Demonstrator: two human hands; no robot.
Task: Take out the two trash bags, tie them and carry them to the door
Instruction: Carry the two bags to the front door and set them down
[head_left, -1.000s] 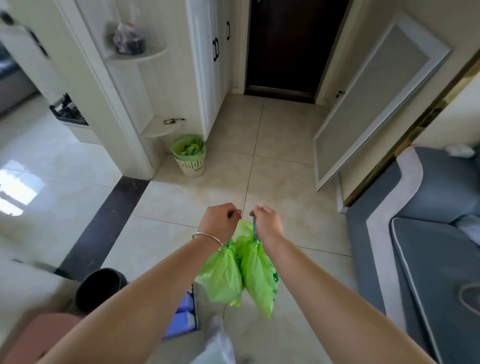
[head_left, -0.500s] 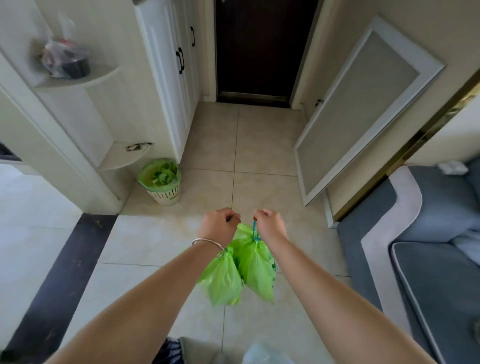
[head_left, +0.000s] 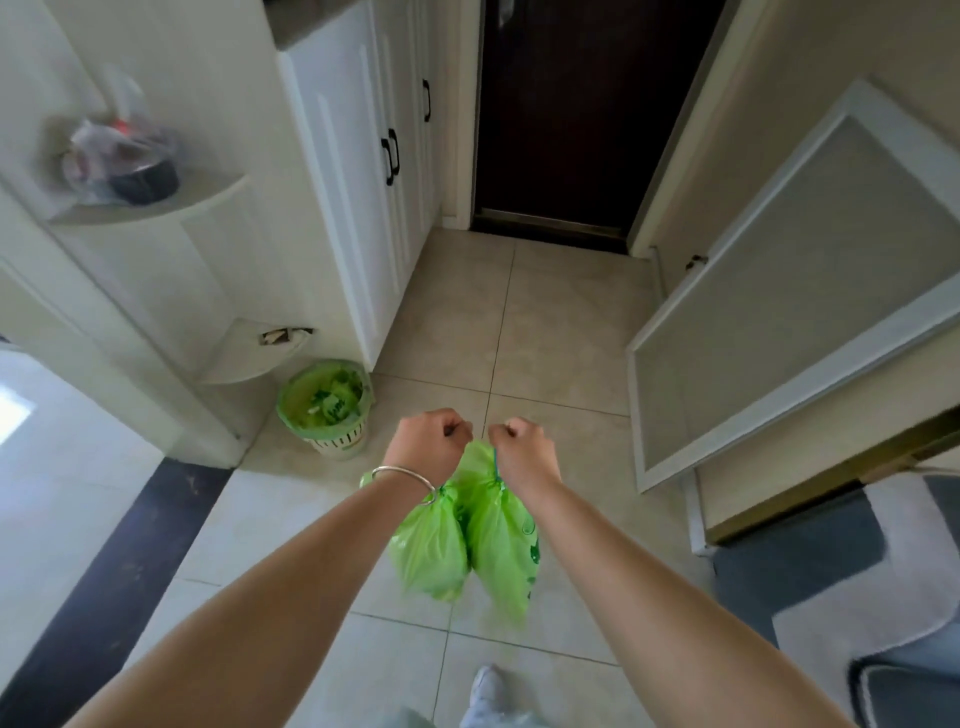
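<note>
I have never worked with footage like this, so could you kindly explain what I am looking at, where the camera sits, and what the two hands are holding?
There is no machine here. A person wears a wide-angle camera on the head, so the single view looks forward and down along their own outstretched arms.

The left hand, with a silver bangle on its wrist, grips the top of one green trash bag. The right hand grips a second green trash bag. Both bags are gathered at the neck and hang side by side above the tiled floor.

Ahead stands a dark door, with white cabinets to its left. On the floor near the cabinets sits a small bin lined in green. A framed panel leans against the right wall. A shoe shows at the bottom edge.
</note>
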